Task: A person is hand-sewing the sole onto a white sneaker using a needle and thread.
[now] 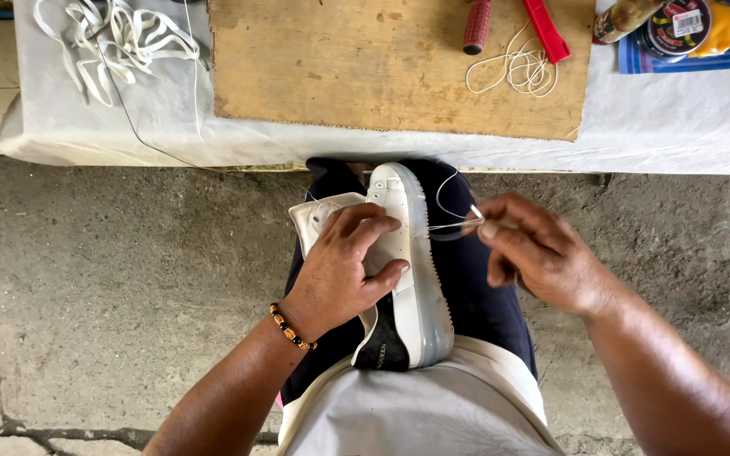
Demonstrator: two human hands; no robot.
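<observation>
Left hand [344, 270], beaded bracelet [291, 328] at the wrist, spread over a white shoe [411, 287] lying on its side across the lap, fingers curled against the upper and thumb pressed near the sole, gripping it firmly. Right hand [534, 253] closed to a narrow pinch, fingertips holding a needle [476, 212] just beside the shoe's sole edge, with thin white thread [443, 221] running taut from it to the sole. Farther off on the counter [678, 118]: wooden board [365, 67], white laces [111, 42], coil of thread [521, 69], red-handled tool [476, 25].
</observation>
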